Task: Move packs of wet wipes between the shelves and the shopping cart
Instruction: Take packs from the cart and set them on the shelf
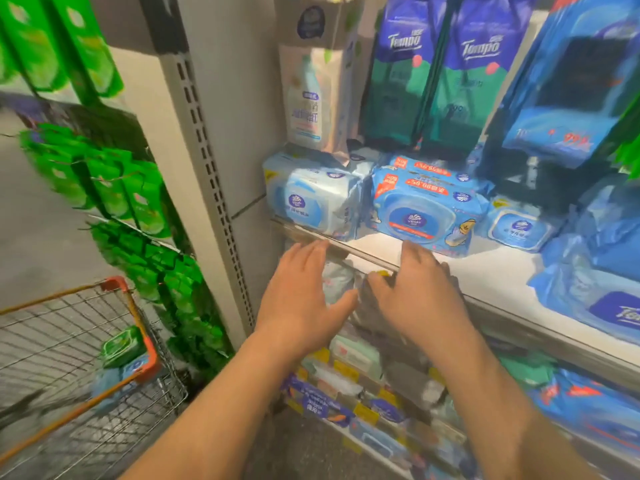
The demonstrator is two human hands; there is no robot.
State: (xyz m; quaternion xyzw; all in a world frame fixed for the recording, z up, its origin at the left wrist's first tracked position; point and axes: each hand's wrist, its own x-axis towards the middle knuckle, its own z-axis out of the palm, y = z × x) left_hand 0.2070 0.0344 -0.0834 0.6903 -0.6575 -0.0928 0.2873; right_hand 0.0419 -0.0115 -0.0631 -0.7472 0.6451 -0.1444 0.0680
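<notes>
Reach step: left hand (300,299) and right hand (417,292), both empty with fingers spread, near shelf edge (367,252). Next: grip the blue wipes pack (424,209), carry left to cart (138,341).

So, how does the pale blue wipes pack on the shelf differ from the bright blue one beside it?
The pale blue pack sits at the shelf's left end, near the front rail; the bright blue pack lies to its right. The pale one is plain, with a whitish lid; the bright one has red bands and another pack stacked on top. Both carry a round dark blue logo.
</notes>
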